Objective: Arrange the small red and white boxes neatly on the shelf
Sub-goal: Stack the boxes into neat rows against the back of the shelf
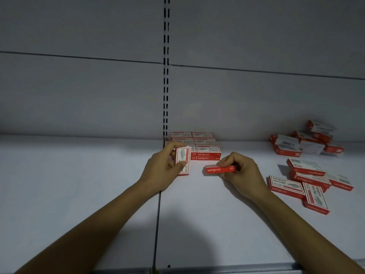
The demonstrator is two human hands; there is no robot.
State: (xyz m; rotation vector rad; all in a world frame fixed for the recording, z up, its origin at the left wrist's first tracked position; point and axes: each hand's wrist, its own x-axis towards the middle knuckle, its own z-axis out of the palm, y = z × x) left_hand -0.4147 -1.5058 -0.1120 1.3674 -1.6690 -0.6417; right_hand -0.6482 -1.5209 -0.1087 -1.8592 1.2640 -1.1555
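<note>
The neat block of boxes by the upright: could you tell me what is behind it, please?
Behind the neat block of boxes only the grey back panel shows; the block's base hides the shelf beneath.

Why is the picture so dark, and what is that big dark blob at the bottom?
In the head view the light is dim and greyish, so the shelf looks dull; the blob at the bottom middle is a soft shadow, probably the person's own; the shelf's back lines bend because the lens is wide; the far pile of boxes looks a bit blurry.
</note>
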